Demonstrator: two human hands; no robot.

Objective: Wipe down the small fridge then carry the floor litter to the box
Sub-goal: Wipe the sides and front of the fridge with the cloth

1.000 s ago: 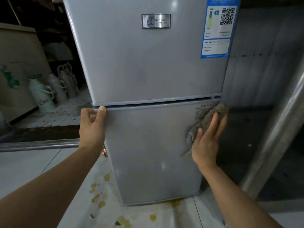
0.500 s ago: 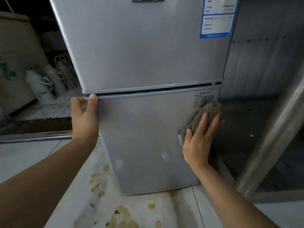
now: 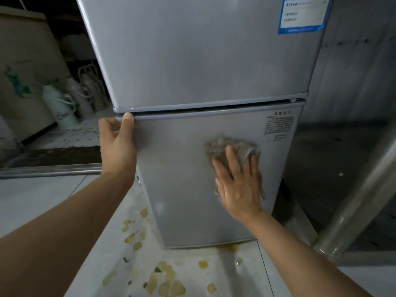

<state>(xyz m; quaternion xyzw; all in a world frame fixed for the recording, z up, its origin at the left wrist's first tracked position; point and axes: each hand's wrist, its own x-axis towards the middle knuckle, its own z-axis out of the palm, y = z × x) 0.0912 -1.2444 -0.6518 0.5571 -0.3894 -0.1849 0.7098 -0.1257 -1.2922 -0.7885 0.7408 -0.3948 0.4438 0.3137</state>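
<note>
A: Where is the fridge (image 3: pixel 192 61) seen?

B: It is stood upright in the middle of the view, on a pale floor (image 3: pixel 42 194). Two grey doors are shown, one above the other, with a thin dark gap between them. A blue-edged label (image 3: pixel 302 15) is stuck at the upper door's right corner.

A: How is the left hand (image 3: pixel 119 146) placed?

B: The lower door's top left corner is gripped by it; the thumb is laid on the front edge and the fingers are curled round the side.

A: And the right hand (image 3: pixel 237 185)?

B: It is laid flat, fingers straight and spread, on a grey cloth (image 3: pixel 233 146), which is pressed against the lower door, right of its middle. Small printed text (image 3: pixel 279 125) is seen just above and right of the cloth.

A: Is litter to be seen?

B: Yellowish scraps (image 3: pixel 165 281) are scattered on the near floor, in front of the fridge and to its left. Pale jugs (image 3: pixel 62 108) are stood far left, and a metal pole (image 3: pixel 364 200) is leaned at the right.
</note>
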